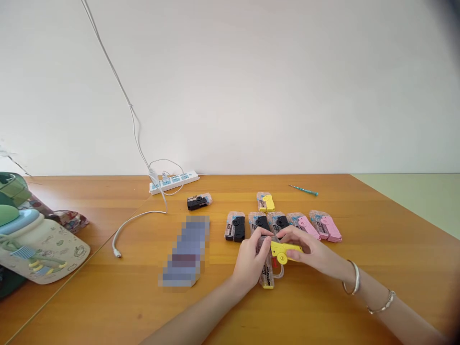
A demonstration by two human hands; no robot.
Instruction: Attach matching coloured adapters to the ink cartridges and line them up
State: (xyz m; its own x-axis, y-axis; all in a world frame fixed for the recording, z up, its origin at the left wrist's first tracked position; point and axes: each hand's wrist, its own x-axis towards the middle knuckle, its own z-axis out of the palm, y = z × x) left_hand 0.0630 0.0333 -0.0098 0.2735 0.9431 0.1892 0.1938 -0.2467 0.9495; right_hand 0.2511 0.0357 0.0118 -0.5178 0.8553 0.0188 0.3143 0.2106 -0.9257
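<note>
Left hand point(249, 261) curled, fingers wrapped round a clear plastic pack point(266, 270), held on end mid-desk. Right hand point(309, 251) pinching a yellow plastic piece point(282, 251) with a round button, right against the pack. Dark print runs up the pack; too small to read. Just beyond the hands, a row of black packs point(235, 227) and pink packs point(325, 225). Yellow pack point(266, 202) and small screwdriver point(304, 190) nearer the far edge of the wooden desk point(230, 184).
</note>
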